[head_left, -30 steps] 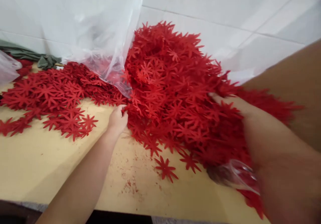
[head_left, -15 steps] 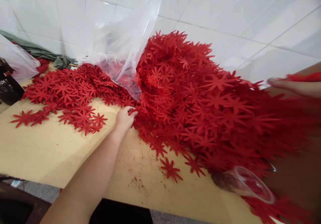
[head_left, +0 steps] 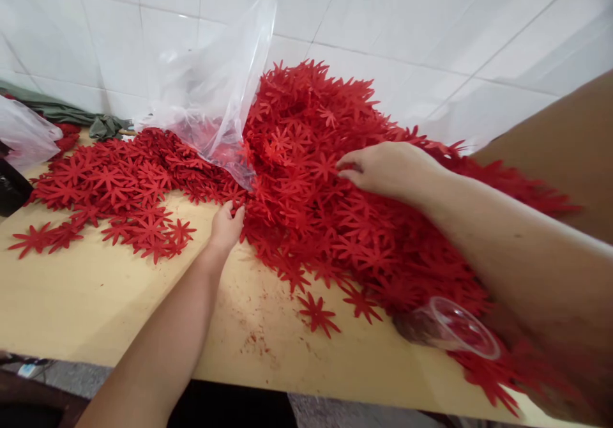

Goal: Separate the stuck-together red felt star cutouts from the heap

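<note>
A large heap of red flower-shaped cutouts point(head_left: 306, 223) covers the middle and right of the wooden table. My left hand point(head_left: 227, 226) is at the heap's lower left edge, thumb and fingers a little apart, with nothing visible between them. Over the heap's upper middle, my right hand point(head_left: 383, 167) reaches in from the right; its thumb and fingertips are apart beside a cutout. A clear plastic bag point(head_left: 215, 102) stands open between this heap and a lower pile of red cutouts point(head_left: 110, 172) on the left.
A clear plastic cup point(head_left: 445, 329) lies tipped at the front right. Single cutouts point(head_left: 318, 313) lie near the table's front edge point(head_left: 258, 383). At the far left are another plastic bag point(head_left: 29, 131), a dark container point(head_left: 12, 185) and green cloth point(head_left: 62, 105). A tiled wall point(head_left: 383, 19) rises behind.
My right hand has moved left from the far right edge to over the heap, and the red thing it held no longer shows in it. The view has shifted slightly; my left hand stays by the heap.
</note>
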`<action>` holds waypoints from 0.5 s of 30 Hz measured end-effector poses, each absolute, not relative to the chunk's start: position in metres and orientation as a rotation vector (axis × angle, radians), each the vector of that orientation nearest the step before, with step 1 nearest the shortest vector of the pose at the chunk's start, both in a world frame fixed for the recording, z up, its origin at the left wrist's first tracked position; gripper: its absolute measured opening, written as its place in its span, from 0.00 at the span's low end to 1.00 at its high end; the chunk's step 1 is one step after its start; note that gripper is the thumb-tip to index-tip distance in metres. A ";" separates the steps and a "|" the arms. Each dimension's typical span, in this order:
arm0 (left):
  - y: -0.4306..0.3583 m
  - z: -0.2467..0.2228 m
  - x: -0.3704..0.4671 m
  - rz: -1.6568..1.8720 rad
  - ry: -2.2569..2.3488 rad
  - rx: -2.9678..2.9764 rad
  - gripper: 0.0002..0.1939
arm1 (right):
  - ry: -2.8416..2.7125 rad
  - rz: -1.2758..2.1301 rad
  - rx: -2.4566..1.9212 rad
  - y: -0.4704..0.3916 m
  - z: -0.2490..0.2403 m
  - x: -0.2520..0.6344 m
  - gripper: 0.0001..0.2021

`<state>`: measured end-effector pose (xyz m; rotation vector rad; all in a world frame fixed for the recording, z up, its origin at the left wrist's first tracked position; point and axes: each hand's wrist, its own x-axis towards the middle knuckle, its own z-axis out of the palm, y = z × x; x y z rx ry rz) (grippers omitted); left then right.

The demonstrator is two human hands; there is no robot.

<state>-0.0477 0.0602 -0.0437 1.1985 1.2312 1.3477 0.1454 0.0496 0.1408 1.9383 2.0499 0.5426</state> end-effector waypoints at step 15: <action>0.070 -0.047 -0.049 1.318 1.267 1.181 0.05 | 2.117 0.007 2.154 -0.101 0.114 0.238 0.18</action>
